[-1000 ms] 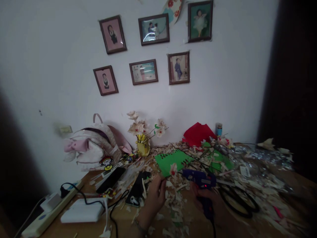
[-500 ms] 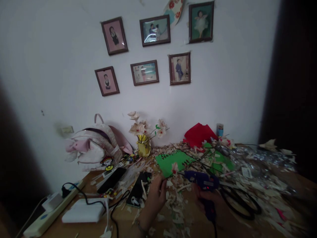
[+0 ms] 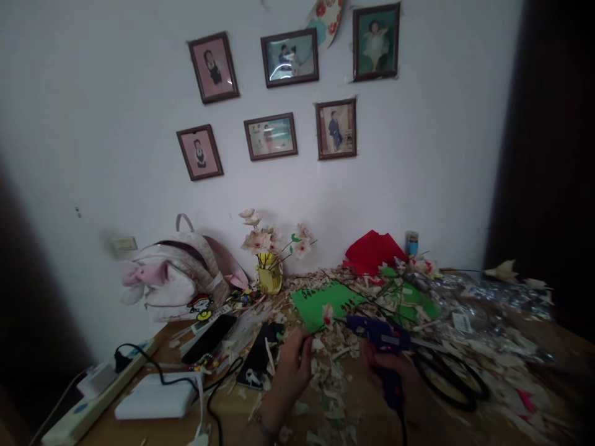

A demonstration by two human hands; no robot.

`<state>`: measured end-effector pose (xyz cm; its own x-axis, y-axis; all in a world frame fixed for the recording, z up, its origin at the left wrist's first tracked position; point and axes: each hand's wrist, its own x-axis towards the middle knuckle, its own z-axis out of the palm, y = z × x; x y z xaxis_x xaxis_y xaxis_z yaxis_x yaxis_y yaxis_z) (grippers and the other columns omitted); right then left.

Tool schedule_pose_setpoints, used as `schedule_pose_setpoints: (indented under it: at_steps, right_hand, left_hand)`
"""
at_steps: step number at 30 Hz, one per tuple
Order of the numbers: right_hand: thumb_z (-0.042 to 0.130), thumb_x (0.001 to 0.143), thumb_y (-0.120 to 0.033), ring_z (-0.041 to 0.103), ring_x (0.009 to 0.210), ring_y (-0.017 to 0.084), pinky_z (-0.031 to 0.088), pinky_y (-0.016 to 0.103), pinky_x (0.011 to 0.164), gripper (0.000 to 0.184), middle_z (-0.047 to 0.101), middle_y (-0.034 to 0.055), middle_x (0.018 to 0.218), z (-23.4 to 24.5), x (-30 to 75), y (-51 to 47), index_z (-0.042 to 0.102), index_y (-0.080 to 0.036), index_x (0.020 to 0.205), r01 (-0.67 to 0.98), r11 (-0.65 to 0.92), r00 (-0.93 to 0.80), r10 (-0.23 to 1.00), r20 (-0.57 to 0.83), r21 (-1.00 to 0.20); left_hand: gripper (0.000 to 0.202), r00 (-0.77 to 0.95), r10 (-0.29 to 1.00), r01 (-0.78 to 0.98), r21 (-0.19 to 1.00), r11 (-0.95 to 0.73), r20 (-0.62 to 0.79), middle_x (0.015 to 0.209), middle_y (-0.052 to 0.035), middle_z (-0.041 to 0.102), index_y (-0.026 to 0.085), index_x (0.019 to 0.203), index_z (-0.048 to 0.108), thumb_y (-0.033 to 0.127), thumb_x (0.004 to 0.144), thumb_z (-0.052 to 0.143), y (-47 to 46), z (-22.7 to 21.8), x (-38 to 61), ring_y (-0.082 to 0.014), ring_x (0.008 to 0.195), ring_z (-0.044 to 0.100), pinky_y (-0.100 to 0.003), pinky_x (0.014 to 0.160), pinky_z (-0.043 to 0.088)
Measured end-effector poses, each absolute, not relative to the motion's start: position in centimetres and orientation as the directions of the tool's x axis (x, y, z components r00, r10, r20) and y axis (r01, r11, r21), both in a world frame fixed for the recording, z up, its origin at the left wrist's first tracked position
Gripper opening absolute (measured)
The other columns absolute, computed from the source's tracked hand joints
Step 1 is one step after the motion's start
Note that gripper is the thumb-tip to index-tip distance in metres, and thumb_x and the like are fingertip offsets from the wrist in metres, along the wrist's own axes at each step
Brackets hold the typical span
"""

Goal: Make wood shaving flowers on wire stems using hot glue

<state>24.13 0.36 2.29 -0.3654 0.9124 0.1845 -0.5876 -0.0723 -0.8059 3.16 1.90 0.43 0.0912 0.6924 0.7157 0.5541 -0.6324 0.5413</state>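
Note:
Between the fingertips of my left hand [image 3: 295, 359] is the thin stem of a small artificial flower [image 3: 328, 313], pale with a red centre. My right hand [image 3: 383, 365] is wrapped round the handle of a blue hot glue gun [image 3: 379, 332], on which a small red light glows. The gun's nozzle points left and sits right beside the flower; whether they touch I cannot tell. Behind them lies a green sheet [image 3: 320, 300] with small dark pieces along its edges.
Pale scraps [image 3: 328, 384] litter the wooden table. A yellow vase [image 3: 269, 275] of flowers stands by a backpack [image 3: 174, 269]. Left are a phone [image 3: 209, 339], a white power bank [image 3: 155, 396] and a power strip [image 3: 100, 396]. A coiled black cable [image 3: 458, 384] lies right, near red paper [image 3: 374, 253].
Both hands keep almost the same pose, with the glue gun's nozzle still beside the flower. The whole view has shifted very slightly.

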Motion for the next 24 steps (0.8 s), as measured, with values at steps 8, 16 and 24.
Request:
schedule_pose_setpoints:
  at_steps: [8, 16, 24]
  right_hand:
    - [0.069, 0.061, -0.038, 0.036, 0.034, 0.005, 0.024, 0.018, 0.034, 0.023, 0.048, -0.0053, 0.05, 2.0, 24.1, 0.2, 0.057, -0.018, 0.061, -0.65, -0.058, -0.374, 0.892, 0.253, -0.758]
    - [0.071, 0.061, -0.046, 0.041, 0.035, 0.007, 0.027, 0.019, 0.036, 0.031, 0.052, -0.0036, 0.043, 0.9, 24.2, 0.9, 0.06, -0.017, 0.064, -0.496, 0.057, -0.19, 0.967, 0.172, -0.866]
    - [0.071, 0.062, -0.047, 0.043, 0.04, 0.011, 0.034, 0.024, 0.042, 0.03, 0.048, -0.0054, 0.041, 0.4, 24.4, 1.3, 0.063, -0.018, 0.065, -0.064, 0.168, 0.053, 0.985, 0.165, -0.984]
  left_hand:
    - [0.021, -0.005, 0.737, 0.533, 0.625, -0.57, 0.676, 0.074, -0.0068, 0.063, 0.02, 0.084, 0.063, 0.032, 0.085, 0.046, 1.6, 1.8, 3.4, -0.021, 0.069, 0.056, -0.03, 0.066, 0.042]
    - [0.031, -0.095, 0.92, 0.184, 0.915, -0.358, 0.379, 0.057, 0.0021, 0.052, 0.021, 0.06, 0.053, 0.05, 0.07, 0.059, 1.6, 5.2, 3.4, -0.0144, 0.055, 0.047, -0.024, 0.051, 0.035]
    - [0.043, 0.131, 0.985, -0.014, 0.993, 0.119, -0.116, 0.032, 0.013, 0.028, 0.023, 0.051, 0.039, 0.057, 0.056, 0.065, 3.2, 1.1, 4.7, -0.005, 0.028, 0.019, -0.019, 0.032, 0.012]
